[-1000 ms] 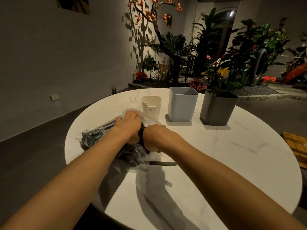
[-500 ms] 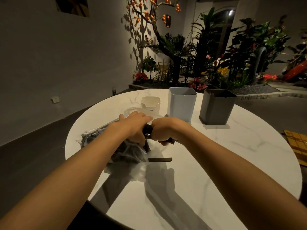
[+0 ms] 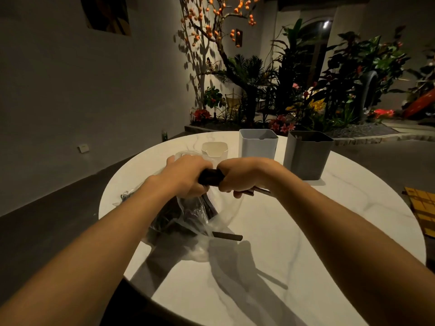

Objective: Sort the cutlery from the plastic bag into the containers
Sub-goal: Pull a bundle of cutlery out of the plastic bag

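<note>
Head view: the cutlery bundle (image 3: 210, 177), lying 9-to-3, is gripped by the curled left hand (image 3: 186, 177) at the plastic bag (image 3: 188, 215) mouth and by the curled right hand (image 3: 237, 177); the containers (image 3: 257, 147) are set at 1 o'clock, nearer the right.

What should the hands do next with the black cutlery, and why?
Probably pull: the right hand grips the bundle of dark cutlery, whose other end runs into the clear plastic bag held by the left hand. Drawing it free comes before sorting into the pale grey square container or its neighbours.
</note>
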`<state>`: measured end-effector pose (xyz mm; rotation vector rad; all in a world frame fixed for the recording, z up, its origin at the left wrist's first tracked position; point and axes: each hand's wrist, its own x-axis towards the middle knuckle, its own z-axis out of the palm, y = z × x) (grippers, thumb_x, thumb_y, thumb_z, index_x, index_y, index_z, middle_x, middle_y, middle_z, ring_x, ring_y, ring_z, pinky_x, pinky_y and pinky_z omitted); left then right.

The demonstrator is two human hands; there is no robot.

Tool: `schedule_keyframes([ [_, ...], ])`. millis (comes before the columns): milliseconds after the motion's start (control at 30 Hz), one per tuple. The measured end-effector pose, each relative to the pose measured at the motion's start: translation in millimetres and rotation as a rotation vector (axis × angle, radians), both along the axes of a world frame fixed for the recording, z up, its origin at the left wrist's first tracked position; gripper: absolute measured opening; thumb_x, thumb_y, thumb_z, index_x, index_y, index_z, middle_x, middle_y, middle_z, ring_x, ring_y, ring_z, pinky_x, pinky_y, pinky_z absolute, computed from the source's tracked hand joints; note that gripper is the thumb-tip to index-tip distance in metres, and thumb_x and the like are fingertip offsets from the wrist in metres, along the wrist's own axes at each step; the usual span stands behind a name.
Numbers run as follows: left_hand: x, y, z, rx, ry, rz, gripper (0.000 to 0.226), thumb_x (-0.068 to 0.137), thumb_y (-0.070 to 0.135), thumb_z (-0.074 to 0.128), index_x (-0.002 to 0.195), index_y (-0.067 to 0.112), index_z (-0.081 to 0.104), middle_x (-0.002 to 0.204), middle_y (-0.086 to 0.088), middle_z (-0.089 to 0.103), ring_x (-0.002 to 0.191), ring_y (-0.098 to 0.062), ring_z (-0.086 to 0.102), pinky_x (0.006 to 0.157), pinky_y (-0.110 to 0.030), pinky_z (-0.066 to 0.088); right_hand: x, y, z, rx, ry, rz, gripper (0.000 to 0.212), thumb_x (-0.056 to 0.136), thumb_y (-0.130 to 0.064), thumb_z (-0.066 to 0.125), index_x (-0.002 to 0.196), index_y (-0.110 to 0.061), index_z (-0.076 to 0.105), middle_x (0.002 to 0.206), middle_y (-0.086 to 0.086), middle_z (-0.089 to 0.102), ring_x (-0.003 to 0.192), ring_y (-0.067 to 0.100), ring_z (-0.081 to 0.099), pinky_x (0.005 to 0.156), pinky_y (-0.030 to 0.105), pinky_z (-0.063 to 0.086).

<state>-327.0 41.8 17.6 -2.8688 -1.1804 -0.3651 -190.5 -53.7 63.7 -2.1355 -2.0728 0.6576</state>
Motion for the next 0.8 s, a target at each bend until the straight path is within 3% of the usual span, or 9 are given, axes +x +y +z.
schedule_keyframes([
  [133, 3, 1, 6, -0.003, -0.033, -0.047, 0.03, 0.076, 0.049, 0.077, 0.101, 0.042, 0.06, 0.095, 0.017, 0.059, 0.095, -0.016, 0.053, 0.088, -0.049, 0.049, 10, -4, 8, -0.008, -0.052, 0.022, 0.013, 0.101, -0.012, 0.054, 0.114, -0.013, 0.055, 0.091, 0.005, 0.059, 0.073, 0.013, 0.059, 0.068, 0.025, 0.053],
  [233, 5, 1, 11, -0.112, -0.063, -0.107, 0.047, 0.07, 0.064, 0.08, 0.106, 0.042, 0.061, 0.099, 0.019, 0.06, 0.097, -0.01, 0.055, 0.089, -0.048, 0.05, 25, -15, 14, -0.025, -0.013, -0.003, 0.016, 0.101, -0.015, 0.055, 0.118, -0.014, 0.054, 0.092, 0.004, 0.06, 0.074, 0.012, 0.058, 0.064, 0.022, 0.051],
  [367, 7, -1, 17, -0.324, -0.279, -0.138, 0.062, 0.069, 0.075, 0.073, 0.119, 0.04, 0.059, 0.111, 0.013, 0.065, 0.104, -0.011, 0.062, 0.097, -0.044, 0.056, 50, -35, 21, -0.066, 0.146, -0.074, 0.019, 0.101, -0.017, 0.058, 0.119, -0.014, 0.055, 0.093, 0.005, 0.06, 0.072, 0.012, 0.056, 0.058, 0.02, 0.048],
  [467, 13, -6, 20, -0.238, -0.316, -0.147, 0.074, 0.061, 0.091, 0.058, 0.115, 0.041, 0.061, 0.106, 0.014, 0.067, 0.1, -0.01, 0.064, 0.093, -0.046, 0.057, 68, -49, 22, -0.067, 0.276, -0.098, 0.023, 0.099, -0.017, 0.061, 0.121, -0.014, 0.055, 0.093, 0.007, 0.061, 0.071, 0.013, 0.056, 0.058, 0.022, 0.047],
  [567, 20, -10, 23, -0.131, -0.371, -0.162, 0.092, 0.061, 0.101, 0.046, 0.131, 0.041, 0.056, 0.117, 0.013, 0.067, 0.112, -0.013, 0.061, 0.102, -0.05, 0.048, 83, -60, 21, -0.071, 0.354, -0.097, 0.023, 0.099, -0.018, 0.061, 0.121, -0.014, 0.055, 0.095, 0.008, 0.062, 0.071, 0.013, 0.057, 0.059, 0.022, 0.048],
  [667, 28, -12, 26, 0.184, -0.525, -0.125, 0.094, 0.073, 0.094, 0.033, 0.14, 0.031, 0.052, 0.133, 0.003, 0.059, 0.129, -0.019, 0.045, 0.099, -0.041, 0.027, 99, -71, 22, -0.055, 0.496, -0.12, 0.022, 0.1, -0.015, 0.059, 0.121, -0.012, 0.055, 0.089, 0.007, 0.062, 0.065, 0.012, 0.057, 0.054, 0.022, 0.046],
  [800, 46, -17, 28, 0.266, -0.821, -0.016, 0.078, 0.082, 0.08, 0.034, 0.128, 0.021, 0.057, 0.124, -0.001, 0.056, 0.116, -0.019, 0.044, 0.086, -0.033, 0.03, 117, -83, 21, -0.009, 0.653, -0.151, 0.021, 0.1, -0.015, 0.057, 0.12, -0.008, 0.055, 0.084, 0.006, 0.062, 0.063, 0.012, 0.055, 0.053, 0.023, 0.045],
])
